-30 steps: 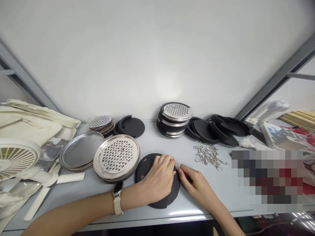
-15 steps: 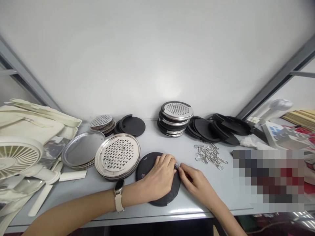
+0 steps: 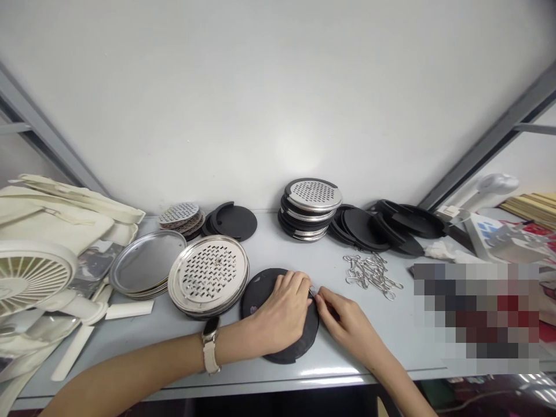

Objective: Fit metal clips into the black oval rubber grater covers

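A flat black disc (image 3: 260, 298) lies on the table in front of me. My left hand (image 3: 284, 315) reaches across it, fingers curled closed at its upper right edge; the disc's part under the hand is hidden. Touching that same edge from the right, my right hand (image 3: 341, 318) pinches a small bent wire hook (image 3: 313, 291) between thumb and fingertips. The hook's far end sits close to my left fingertips, and I cannot tell whether it passes through the disc. A heap of similar wire hooks (image 3: 371, 275) lies beyond my right hand.
Perforated metal grater discs (image 3: 208, 275) are stacked left of the black disc, beside plain metal plates (image 3: 147, 260). Behind stands a stack of graters with black rims (image 3: 310, 208), with black round parts (image 3: 367, 229) to its right. A white fan (image 3: 35, 278) occupies the left side.
Both hands stay almost where they were, at the disc's edge with the wire hook. Only a very slight shift of the view shows.
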Demonstrator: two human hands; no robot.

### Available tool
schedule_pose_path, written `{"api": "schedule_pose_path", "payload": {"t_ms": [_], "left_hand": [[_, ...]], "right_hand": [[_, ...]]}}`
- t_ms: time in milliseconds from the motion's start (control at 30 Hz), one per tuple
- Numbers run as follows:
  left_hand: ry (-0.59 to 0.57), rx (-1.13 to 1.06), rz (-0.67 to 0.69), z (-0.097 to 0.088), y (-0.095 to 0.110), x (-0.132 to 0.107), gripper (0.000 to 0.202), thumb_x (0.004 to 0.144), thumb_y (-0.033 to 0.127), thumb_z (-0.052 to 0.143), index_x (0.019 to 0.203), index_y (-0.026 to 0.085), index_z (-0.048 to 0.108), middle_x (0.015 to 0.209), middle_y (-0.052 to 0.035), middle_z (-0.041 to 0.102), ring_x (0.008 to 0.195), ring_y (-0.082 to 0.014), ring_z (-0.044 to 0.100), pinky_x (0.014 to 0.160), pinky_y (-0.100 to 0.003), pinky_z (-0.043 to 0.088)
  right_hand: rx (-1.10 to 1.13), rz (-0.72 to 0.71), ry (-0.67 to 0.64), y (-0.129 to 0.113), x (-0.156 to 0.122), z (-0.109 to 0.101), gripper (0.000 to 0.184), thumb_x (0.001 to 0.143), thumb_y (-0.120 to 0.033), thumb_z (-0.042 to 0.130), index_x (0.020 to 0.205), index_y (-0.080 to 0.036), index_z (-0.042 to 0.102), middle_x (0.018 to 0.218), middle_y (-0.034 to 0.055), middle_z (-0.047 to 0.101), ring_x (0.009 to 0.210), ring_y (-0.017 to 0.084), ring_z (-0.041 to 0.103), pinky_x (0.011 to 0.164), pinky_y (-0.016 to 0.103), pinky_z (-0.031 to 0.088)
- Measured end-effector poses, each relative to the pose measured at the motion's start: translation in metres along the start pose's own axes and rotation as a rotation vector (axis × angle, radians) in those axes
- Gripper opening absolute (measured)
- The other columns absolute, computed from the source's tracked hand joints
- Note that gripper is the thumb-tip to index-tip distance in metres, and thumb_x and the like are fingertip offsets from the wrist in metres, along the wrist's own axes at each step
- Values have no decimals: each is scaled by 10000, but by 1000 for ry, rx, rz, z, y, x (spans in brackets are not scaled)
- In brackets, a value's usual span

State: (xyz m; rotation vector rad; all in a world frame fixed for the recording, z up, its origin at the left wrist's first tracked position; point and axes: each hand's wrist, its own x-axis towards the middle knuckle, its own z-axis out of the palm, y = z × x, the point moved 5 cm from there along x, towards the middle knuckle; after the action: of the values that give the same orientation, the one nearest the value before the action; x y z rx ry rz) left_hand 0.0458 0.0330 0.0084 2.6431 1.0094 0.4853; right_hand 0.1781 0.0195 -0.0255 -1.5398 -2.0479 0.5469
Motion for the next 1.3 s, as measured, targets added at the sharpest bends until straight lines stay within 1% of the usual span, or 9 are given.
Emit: {"api": "schedule_pose_path", "payload": {"t_ms": [133,233,333,467,667,800,1000,1300], "left_hand": [[-10,-1,-15,-1,0,0,206,965,162,305,1137,187,415,1109,-96,473,1024,-225,473,911,-415,416],[-11,3,-2,-3,2,0,223,964,158,300,1155,187,413,1117,-95,477,1032,-224,475,920,-415,411],[2,1,14,-5,3,1,230,962,152,303,1159,191,415,1109,-89,485,1031,-219,477,924,-406,409],[10,12,13,-5,3,1,230,955,153,321,1163,187,414,1105,-89,487,1035,-223,475,923,-407,409],[32,10,-21,-2,0,2,211,945,170,351,1144,183,420,1099,-88,486,1037,-229,474,912,-415,419],[37,9,-13,-2,1,2,207,943,168,353,1137,185,425,1108,-89,486,1040,-231,469,915,-417,413],[17,6,15,-5,3,2,194,948,151,340,1111,183,440,1109,-89,486,1040,-227,467,918,-409,398],[-2,32,31,-2,3,2,193,955,138,316,1093,179,445,1080,-90,490,1019,-226,470,905,-403,390]], "right_hand": [[-10,-15,5,-1,-1,0,251,972,-275,359,756,-219,474,631,-12,568,552,152,526,528,247,372],[-14,-35,6,-3,-1,-1,254,976,-262,341,797,-212,514,692,21,624,595,171,567,545,261,390],[-13,-39,6,-4,0,-3,269,984,-261,317,833,-208,533,736,43,648,632,186,595,568,270,406],[-21,-36,-2,-5,1,-2,282,993,-273,293,833,-212,517,721,36,632,638,193,603,579,270,405],[-70,-27,-18,-3,2,0,295,996,-283,270,796,-217,476,652,14,583,585,189,576,569,271,385],[-73,-32,-22,-2,3,1,296,997,-289,270,790,-218,469,642,8,571,578,185,565,570,269,375],[-34,-27,-24,-2,1,1,298,992,-295,289,759,-220,459,659,7,577,581,175,548,575,266,364],[-22,9,-14,-1,0,1,263,984,-313,313,763,-228,428,630,-12,547,552,170,519,547,257,348]]}}
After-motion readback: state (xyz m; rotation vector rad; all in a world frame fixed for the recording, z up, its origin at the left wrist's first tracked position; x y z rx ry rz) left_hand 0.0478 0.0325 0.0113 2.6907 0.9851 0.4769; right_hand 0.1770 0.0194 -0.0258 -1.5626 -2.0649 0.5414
